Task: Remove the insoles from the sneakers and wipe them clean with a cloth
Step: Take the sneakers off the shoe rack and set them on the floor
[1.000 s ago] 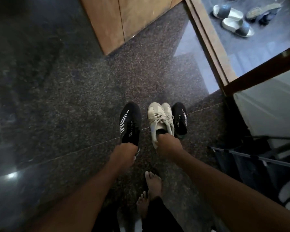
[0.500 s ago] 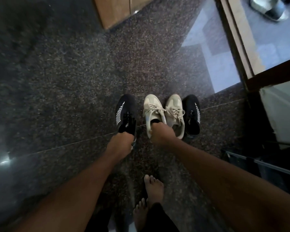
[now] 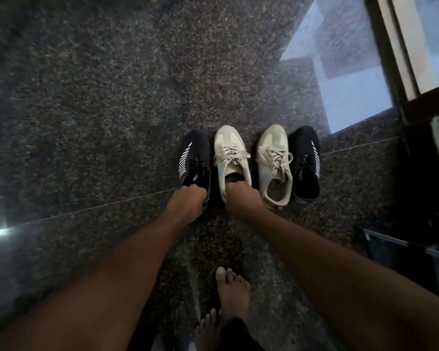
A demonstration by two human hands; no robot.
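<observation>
Four shoes stand in a row on the dark speckled floor. My left hand (image 3: 186, 201) grips the heel of the left black sneaker (image 3: 194, 159), which has white stripes. My right hand (image 3: 241, 198) holds the heel of the left cream sneaker (image 3: 230, 154), fingers reaching into its opening. To the right stand the second cream sneaker (image 3: 274, 160), its opening empty to view, and the second black sneaker (image 3: 306, 162), both untouched. No insole or cloth is visible.
My bare feet (image 3: 232, 295) stand just behind the shoes. A wooden door frame (image 3: 401, 46) runs along the upper right. A dark rack or bin (image 3: 403, 249) sits at the right edge. A bright reflection (image 3: 340, 79) lies on the floor.
The view has dropped closer to the shoes. The two cream sneakers now stand apart with a gap between them; both hands stay on the heels of the same shoes.
</observation>
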